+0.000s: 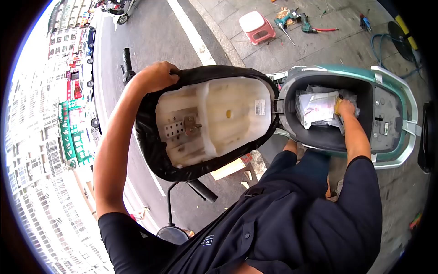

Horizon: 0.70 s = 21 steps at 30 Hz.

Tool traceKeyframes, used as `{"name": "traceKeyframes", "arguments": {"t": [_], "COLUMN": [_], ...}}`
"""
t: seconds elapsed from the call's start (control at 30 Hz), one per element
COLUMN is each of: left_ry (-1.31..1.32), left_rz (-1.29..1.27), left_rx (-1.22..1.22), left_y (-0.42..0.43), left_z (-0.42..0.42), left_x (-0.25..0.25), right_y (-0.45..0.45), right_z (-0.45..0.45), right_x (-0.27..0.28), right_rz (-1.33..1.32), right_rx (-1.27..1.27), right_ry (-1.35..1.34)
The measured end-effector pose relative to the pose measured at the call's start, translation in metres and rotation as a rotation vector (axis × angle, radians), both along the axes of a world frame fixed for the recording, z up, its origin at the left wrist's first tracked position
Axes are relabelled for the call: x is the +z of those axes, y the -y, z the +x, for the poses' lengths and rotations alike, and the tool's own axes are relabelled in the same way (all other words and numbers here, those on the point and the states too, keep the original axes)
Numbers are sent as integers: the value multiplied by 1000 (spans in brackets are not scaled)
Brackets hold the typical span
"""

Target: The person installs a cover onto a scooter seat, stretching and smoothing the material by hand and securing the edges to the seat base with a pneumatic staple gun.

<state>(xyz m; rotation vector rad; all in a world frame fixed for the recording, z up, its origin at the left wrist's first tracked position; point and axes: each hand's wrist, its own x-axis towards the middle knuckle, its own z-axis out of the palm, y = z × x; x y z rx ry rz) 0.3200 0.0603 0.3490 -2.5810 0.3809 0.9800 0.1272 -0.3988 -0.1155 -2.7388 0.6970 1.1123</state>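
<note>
The scooter seat [237, 98] is tipped up, with its pale underside and black cover edge facing me. My left hand [160, 76] is closed over the seat's far left edge, fingers curled on the black cover. To the right lies the uncovered dark storage compartment [315, 142] of the teal scooter. Reaching down into it, my right hand [346, 108] is closed on a small yellow item [338, 105], mostly hidden by the fingers. Beside that hand, white papers [317, 108] in clear plastic wrapping lie inside the compartment.
A pink stool [257, 26] with a white top stands on the paving. Near it lie teal power tools [306, 23]. A blue hose [375, 50] runs at upper right. Handlebar grips [203, 190] and a mirror [173, 234] project around the seat; the road lies left.
</note>
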Motion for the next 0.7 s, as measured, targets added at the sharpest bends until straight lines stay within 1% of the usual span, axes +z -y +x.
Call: {"name": "traceKeyframes", "arguments": {"t": [0.03, 0.1, 0.13, 0.2, 0.23, 0.3, 0.37, 0.43, 0.47, 0.5, 0.53, 0.57, 0.6, 0.63, 0.7], "left_ry": [-15, 7, -19, -3, 1, 17, 38, 55, 23, 43, 47, 53, 64, 73, 94], "left_rz": [1, 43, 38, 31, 32, 19, 15, 27, 67, 87, 76, 65, 102, 131, 102], "left_rx": [-5, 24, 42, 19, 8, -5, -15, -39, -15, 13, -3, -27, -14, -8, -24], "left_y": [-1, -2, -1, -5, -8, -8, -4, 0, 5, 6, 4, 3, 7, 9, 6], "left_z": [2, 3, 4, 5, 6, 4, 3, 1, 2, 2, 3, 3, 1, 1, 0], "left_x": [-1, -2, -1, -3, -5, -6, -6, -3, 0, -1, -2, 0, 0, -1, -1], "right_y": [0, 8, 14, 20, 23, 22, 24, 27, 24, 24, 23, 19, 10, 3, -1], "right_z": [-5, -17, -18, -17, -17, -8, -5, 3, 2, -2, -6, -6, -10, -14, -14], "right_x": [-5, -9, -9, -4, -2, 17, 8, -10, -13, -24, -42, -34, -32, -12, 18], "right_rz": [1, -123, -136, -14, -24, 33, 27, 128, 124, 159, 181, 276, 262, 220, 486], "right_rx": [-5, 227, 235, 143, 143, 113, 79, -14, -63, -70, -128, -149, -260, -150, -146], "right_ry": [-15, 548, 535, 232, 226, 6, -21, -130, -66, -38, 24, -28, 64, 139, 180]}}
